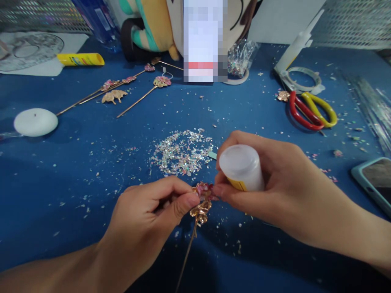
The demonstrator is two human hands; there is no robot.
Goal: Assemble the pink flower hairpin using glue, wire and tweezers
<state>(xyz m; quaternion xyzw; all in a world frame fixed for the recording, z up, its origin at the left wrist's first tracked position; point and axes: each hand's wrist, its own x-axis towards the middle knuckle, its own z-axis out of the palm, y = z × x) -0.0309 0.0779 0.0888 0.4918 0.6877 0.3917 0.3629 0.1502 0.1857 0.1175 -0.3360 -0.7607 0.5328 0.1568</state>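
My left hand (152, 209) pinches the ornate gold head of a hairpin (200, 209), whose thin stem runs down toward me. Pink and glittery pieces sit on the top of that ornament. My right hand (275, 191) grips a small glue bottle (242, 167) with a white cap end facing the camera and a yellow label, its tip hidden against the ornament. Just beyond both hands lies a pile of iridescent flakes (183, 152) on the blue table (91, 171).
Several finished gold hairpins (137, 87) lie at the back left, near a yellow glue stick (81, 59) and a white puck (36, 121). Red and yellow scissors (310, 110) and a tape ring (302, 79) sit at the right. A phone (374, 181) rests at the right edge.
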